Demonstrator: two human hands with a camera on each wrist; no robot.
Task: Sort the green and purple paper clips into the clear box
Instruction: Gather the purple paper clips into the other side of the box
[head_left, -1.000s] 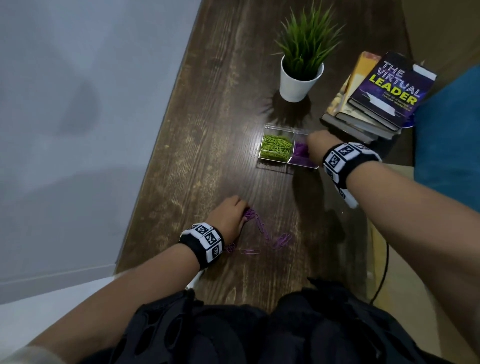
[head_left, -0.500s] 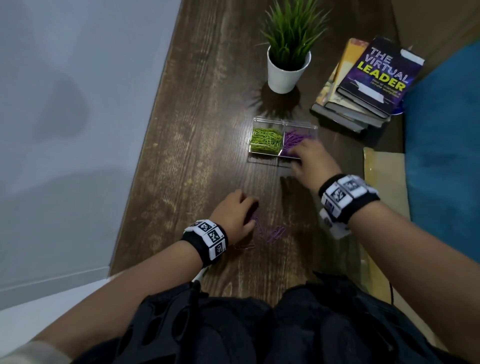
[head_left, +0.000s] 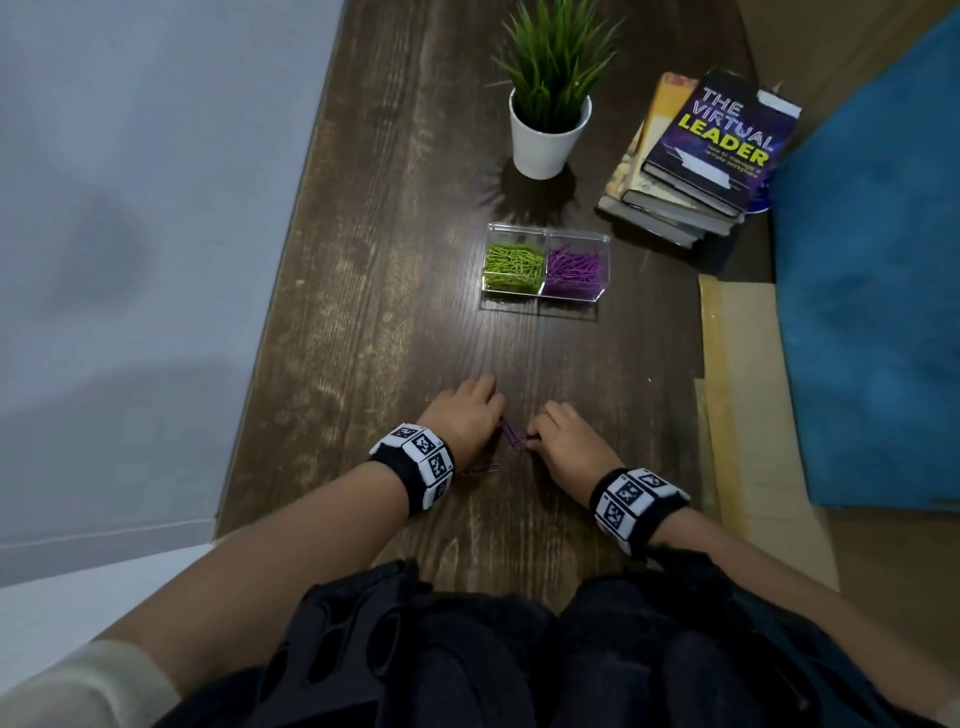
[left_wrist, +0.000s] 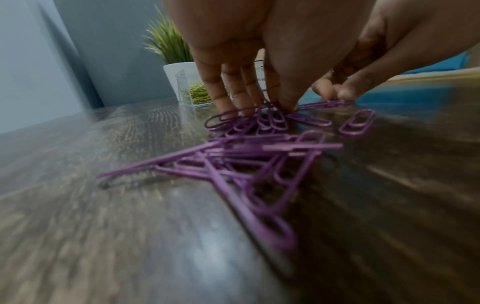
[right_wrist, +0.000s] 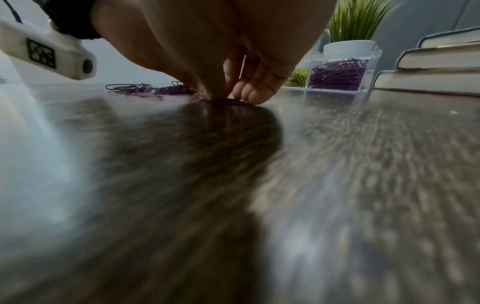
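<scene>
A clear two-compartment box holds green paper clips on the left and purple paper clips on the right. Loose purple clips lie on the dark wood table between my hands. My left hand has its fingers and thumb drawn together on a pile of purple clips. My right hand pinches one purple clip against the table, just right of the pile. More purple clips lie under my left wrist.
A potted plant stands behind the box, and a stack of books lies at the back right. The table's left edge runs along a grey wall. A yellow envelope and blue cushion lie to the right.
My right hand has come back from the box's purple compartment to the loose clips beside my left hand. My left hand stayed on the pile, and the clips are more bunched.
</scene>
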